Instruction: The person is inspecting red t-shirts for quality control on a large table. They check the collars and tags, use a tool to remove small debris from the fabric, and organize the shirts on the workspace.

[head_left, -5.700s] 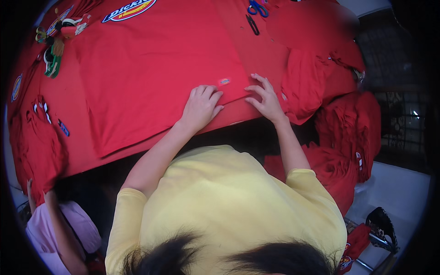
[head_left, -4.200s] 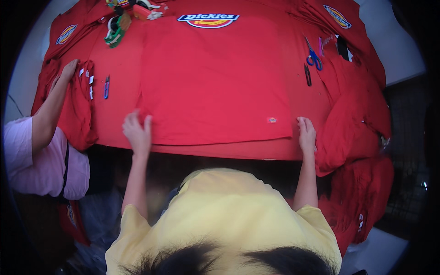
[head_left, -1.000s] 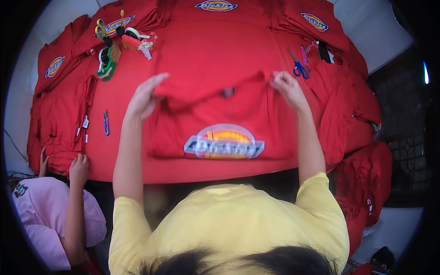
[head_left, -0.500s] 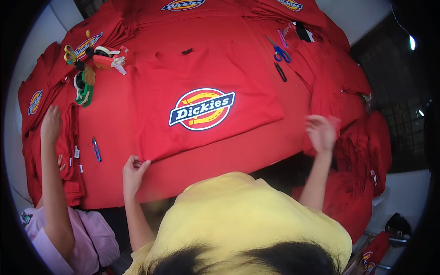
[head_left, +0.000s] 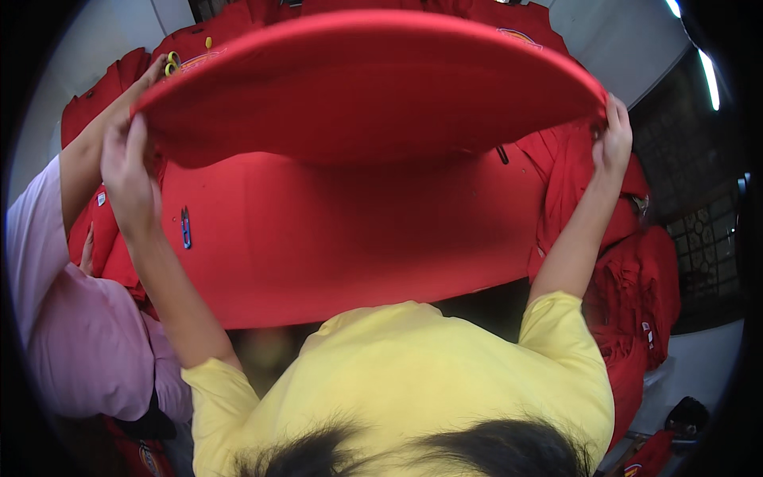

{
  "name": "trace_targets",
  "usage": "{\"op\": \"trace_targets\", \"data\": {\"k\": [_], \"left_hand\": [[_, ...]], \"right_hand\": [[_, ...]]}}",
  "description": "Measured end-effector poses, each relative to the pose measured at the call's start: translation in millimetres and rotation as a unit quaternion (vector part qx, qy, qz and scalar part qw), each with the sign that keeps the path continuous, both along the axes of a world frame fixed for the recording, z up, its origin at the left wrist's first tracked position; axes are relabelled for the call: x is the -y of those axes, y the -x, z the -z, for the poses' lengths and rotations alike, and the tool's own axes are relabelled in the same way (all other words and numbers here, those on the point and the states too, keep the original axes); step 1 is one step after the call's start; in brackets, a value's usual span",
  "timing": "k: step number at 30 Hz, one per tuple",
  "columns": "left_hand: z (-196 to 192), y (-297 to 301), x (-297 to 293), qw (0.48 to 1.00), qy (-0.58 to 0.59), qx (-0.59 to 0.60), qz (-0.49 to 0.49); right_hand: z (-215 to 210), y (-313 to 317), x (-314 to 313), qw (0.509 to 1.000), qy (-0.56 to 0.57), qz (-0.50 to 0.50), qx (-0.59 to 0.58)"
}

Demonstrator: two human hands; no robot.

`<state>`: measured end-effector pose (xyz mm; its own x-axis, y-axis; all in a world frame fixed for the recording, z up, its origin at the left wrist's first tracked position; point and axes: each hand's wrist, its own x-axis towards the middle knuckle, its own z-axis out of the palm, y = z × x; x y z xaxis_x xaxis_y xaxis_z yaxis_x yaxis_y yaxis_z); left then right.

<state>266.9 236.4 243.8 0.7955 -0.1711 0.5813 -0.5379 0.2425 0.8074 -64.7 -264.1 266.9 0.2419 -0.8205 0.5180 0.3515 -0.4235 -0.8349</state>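
Note:
A red shirt [head_left: 366,87] is stretched wide between my hands, raised off the table with its near edge bowed upward. At its left end, my left hand [head_left: 131,171] is closed on the cloth. My right hand [head_left: 612,139] grips the shirt's right end, thumb and fingers pinched on the hem. Both of my arms are lifted and spread apart. The shirt's printed front is turned out of sight, and the cloth hides much of the far tabletop.
Blue thread snips [head_left: 186,228] lie on the red-covered table [head_left: 342,254]. A co-worker in pink [head_left: 87,342] reaches in at left, a hand near yellow-handled scissors [head_left: 172,63]. Red garments [head_left: 636,278] pile up at right. A dark cutter [head_left: 502,154] shows partly beyond the shirt.
The shirt lay flat with its print showing; now it is raised by both my hands. My right hand has taken hold of it. The co-worker's arm has reached farther forward.

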Motion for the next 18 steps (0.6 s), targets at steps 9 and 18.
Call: {"op": "trace_targets", "data": {"k": [9,18], "left_hand": [[-93.9,-13.4,-73.7,0.994,0.045,0.048,0.084],[-47.7,-111.0,-14.0,0.971,-0.024,-0.209,0.114]], "right_hand": [[-87.7,-17.8,43.5,0.992,0.075,-0.097,0.030],[-41.4,-89.4,74.9,0.988,-0.032,-0.129,-0.073]]}}
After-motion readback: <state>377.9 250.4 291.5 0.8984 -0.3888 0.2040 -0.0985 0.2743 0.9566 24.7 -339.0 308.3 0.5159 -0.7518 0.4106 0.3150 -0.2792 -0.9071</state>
